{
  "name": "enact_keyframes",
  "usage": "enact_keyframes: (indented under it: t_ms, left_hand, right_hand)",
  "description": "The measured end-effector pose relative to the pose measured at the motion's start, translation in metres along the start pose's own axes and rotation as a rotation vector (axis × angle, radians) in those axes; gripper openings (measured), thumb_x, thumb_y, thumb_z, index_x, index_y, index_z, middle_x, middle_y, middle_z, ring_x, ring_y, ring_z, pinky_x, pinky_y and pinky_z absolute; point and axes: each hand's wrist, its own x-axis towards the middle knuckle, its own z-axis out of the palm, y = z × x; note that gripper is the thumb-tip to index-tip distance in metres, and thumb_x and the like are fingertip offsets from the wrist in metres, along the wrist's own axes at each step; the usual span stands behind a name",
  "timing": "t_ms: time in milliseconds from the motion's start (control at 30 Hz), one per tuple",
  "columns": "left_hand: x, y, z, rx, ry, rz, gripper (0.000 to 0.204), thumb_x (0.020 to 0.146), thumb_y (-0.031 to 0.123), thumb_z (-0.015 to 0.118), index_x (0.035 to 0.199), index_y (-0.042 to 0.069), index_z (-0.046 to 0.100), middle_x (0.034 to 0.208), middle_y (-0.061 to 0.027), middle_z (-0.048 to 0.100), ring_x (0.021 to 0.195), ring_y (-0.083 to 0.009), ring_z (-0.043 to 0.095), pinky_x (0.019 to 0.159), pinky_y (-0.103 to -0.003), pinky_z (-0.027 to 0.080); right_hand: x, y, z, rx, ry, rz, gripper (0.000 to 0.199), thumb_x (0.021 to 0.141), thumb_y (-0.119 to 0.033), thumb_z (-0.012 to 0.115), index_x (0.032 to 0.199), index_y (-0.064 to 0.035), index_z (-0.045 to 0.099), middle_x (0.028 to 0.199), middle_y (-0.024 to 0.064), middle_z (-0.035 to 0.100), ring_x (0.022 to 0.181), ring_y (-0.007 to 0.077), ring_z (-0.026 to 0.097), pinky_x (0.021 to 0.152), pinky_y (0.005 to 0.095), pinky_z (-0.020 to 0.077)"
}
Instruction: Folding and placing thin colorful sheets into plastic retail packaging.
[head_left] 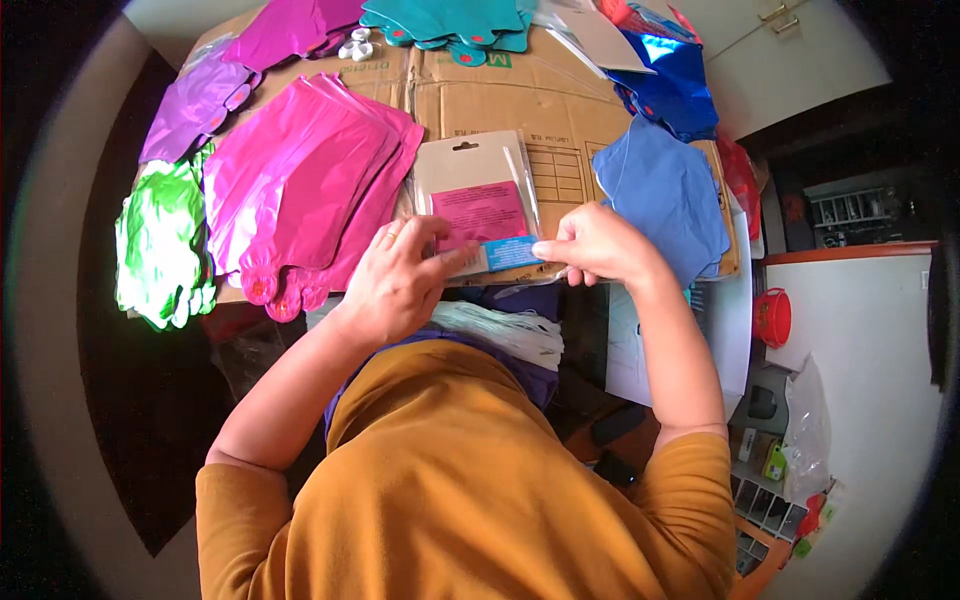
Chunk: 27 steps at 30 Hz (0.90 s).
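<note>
A flat clear packet (467,165) with a beige hang card and a pink printed slip (480,212) lies on the cardboard in front of me. Along its lower edge runs a blue-and-white label strip (512,253). My left hand (390,280), a ring on one finger, is closed with bent fingers on the strip's white end and the packet's lower left corner. At the other side my right hand (600,245) pinches the blue end between thumb and fingers. Whether the strip is stuck to the packet cannot be told.
Shiny foil balloons lie in stacks around the packet: pink (290,180), green (165,240), purple (195,100), teal (450,22) and blue (665,195). Small white pieces (356,45) sit near the top. White strings (500,335) hang at the near edge. A red basket (772,317) is at right.
</note>
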Motion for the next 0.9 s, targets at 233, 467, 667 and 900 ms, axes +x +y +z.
enact_keyframes:
  t_ms: [233,467,667,900]
  left_hand:
    - [-0.009,0.006,-0.002,0.089,0.004,0.096,0.049,0.07,0.006,0.059,0.118,0.009,0.065,0.122,-0.0131,0.054,0.111,-0.0321,0.054,0.095,-0.044,0.045]
    - [-0.018,0.01,0.007,-0.062,0.063,0.209,0.049,0.069,-0.001,0.059,0.118,0.005,0.063,0.117,-0.0143,0.057,0.105,-0.032,0.057,0.092,-0.042,0.047]
    - [-0.041,0.04,0.014,-0.645,0.377,-0.412,0.061,0.078,0.0,0.073,0.133,-0.001,0.046,0.117,-0.0189,0.056,0.098,-0.0268,0.06,0.087,-0.037,0.05]
    - [-0.02,0.05,0.011,-1.281,0.135,-0.842,0.026,0.091,0.014,0.069,0.111,0.0,0.06,0.091,-0.0036,0.069,0.078,-0.0074,0.062,0.066,-0.023,0.049]
  right_hand:
    - [-0.047,0.031,0.023,0.2,0.065,0.017,0.038,0.092,-0.034,0.065,0.077,0.0006,0.065,0.062,0.0067,0.065,0.045,0.0085,0.055,0.041,0.0243,0.0427]
    - [-0.029,0.055,0.101,0.714,0.11,-0.162,0.035,0.091,-0.037,0.068,0.089,-0.0026,0.07,0.074,0.0018,0.066,0.058,0.0074,0.058,0.05,0.0225,0.0472]
    - [-0.045,0.043,0.118,0.94,0.24,-0.389,0.025,0.093,-0.03,0.067,0.098,-0.0057,0.072,0.077,-0.0027,0.067,0.065,0.0044,0.059,0.052,0.0212,0.0486]
    - [-0.059,0.033,0.099,0.917,0.092,-0.466,0.026,0.091,-0.021,0.07,0.108,-0.0014,0.067,0.094,0.0014,0.069,0.077,0.0056,0.059,0.065,0.0229,0.0509]
